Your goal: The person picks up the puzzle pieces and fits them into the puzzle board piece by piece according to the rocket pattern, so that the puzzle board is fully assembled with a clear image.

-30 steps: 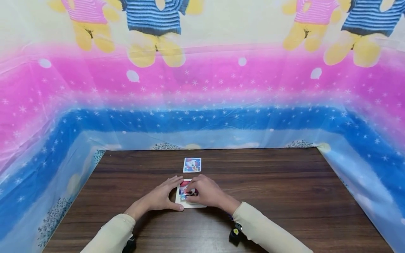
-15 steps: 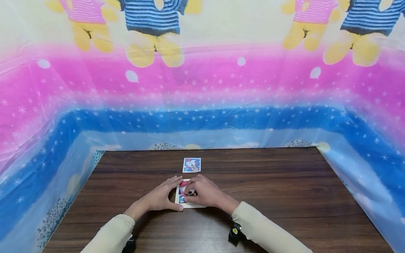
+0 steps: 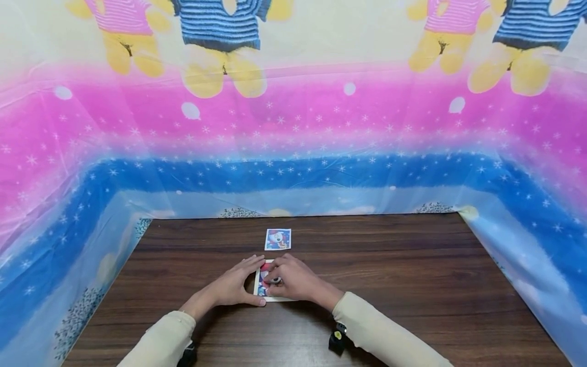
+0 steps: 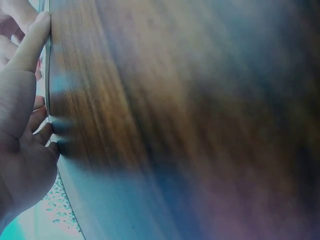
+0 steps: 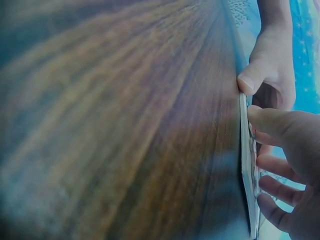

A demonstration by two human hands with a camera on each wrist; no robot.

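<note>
A flat white-bordered picture board [image 3: 282, 299], printed in red, white and blue, lies on the table. My left hand [image 3: 231, 284] spans its left side, fingertips at the far corner and thumb at the near corner. In the right wrist view the left thumb [image 5: 248, 82] presses against the board's end. Above the picture, my right hand [image 3: 293, 278] has bent, spread fingers. Their tips [image 5: 265, 184] and the thumb touch the board's face in the right wrist view. Part of the picture is hidden under this hand; I cannot tell whether a loose piece is beneath it.
Beyond the board lies a small square picture card [image 3: 277, 239] with a similar cartoon figure. Both rest on a dark wooden table [image 3: 403, 265]. A patterned cloth [image 3: 293, 176] in pink and blue rises along its back and sides.
My right hand has shifted slightly left over the board. The picture's near edge now sits closer to the white border than a second ago. My left hand stays in place.
</note>
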